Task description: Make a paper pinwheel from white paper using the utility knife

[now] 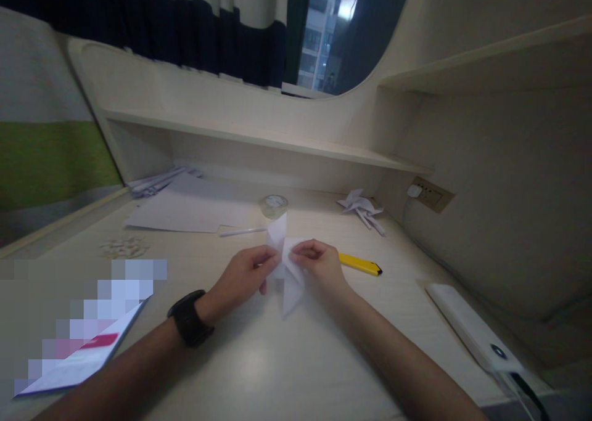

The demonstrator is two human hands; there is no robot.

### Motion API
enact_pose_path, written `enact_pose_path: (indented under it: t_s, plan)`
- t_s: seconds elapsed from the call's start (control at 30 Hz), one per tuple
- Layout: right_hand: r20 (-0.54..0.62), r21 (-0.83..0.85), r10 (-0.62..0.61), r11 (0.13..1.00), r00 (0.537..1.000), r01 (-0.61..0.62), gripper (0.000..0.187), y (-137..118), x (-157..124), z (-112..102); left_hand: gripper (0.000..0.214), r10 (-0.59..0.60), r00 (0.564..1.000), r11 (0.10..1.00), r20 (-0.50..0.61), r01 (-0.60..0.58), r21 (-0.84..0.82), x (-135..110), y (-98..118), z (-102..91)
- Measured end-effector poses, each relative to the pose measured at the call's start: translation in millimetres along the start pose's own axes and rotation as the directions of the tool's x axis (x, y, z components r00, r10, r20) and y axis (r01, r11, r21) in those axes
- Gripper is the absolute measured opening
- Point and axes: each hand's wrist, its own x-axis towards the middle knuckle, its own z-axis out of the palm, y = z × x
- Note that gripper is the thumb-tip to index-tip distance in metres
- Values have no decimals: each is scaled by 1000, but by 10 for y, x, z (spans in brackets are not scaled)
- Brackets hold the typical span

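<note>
Both my hands hold a piece of folded white paper (287, 267) just above the pale desk (277, 359) in the middle of the view. My left hand (245, 274), with a black watch on its wrist, pinches the paper's left side with closed fingers. My right hand (319, 264) pinches its right side. One pointed flap of the paper stands up behind the hands and another points down toward me.
A yellow utility knife (359, 264) lies right of my right hand. A tape roll (274, 205), a white straw (243, 230), paper sheets (189, 208) and a folded paper pinwheel (361, 209) lie farther back. A white power bank (472, 327) sits at right, a booklet (86, 353) at left.
</note>
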Motion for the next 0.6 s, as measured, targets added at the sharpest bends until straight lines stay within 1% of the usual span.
enact_pose_path:
  t_s: [0.17,0.23,0.37,0.5,0.6]
  plan:
    - [5,20,-2,1000,1000,2,23,-25,4,-3,32,-17,1000,1000,6,17,-9,0,14,11]
    - [10,-11,-31,999,999,32,19,-18,-2,-6,33,-28,1000,999,7,28,-18,1,14,17]
    - [13,-135,-130,982,991,131,8,12,-33,0,35,-43,999,999,-2,43,-11,2,25,19]
    - [33,-193,-195,961,980,197,11,32,-60,5,33,-62,998,998,-16,62,-7,-7,36,16]
    - [59,-197,-200,958,978,208,8,17,-58,-9,32,-57,997,998,-46,57,9,-15,26,10]
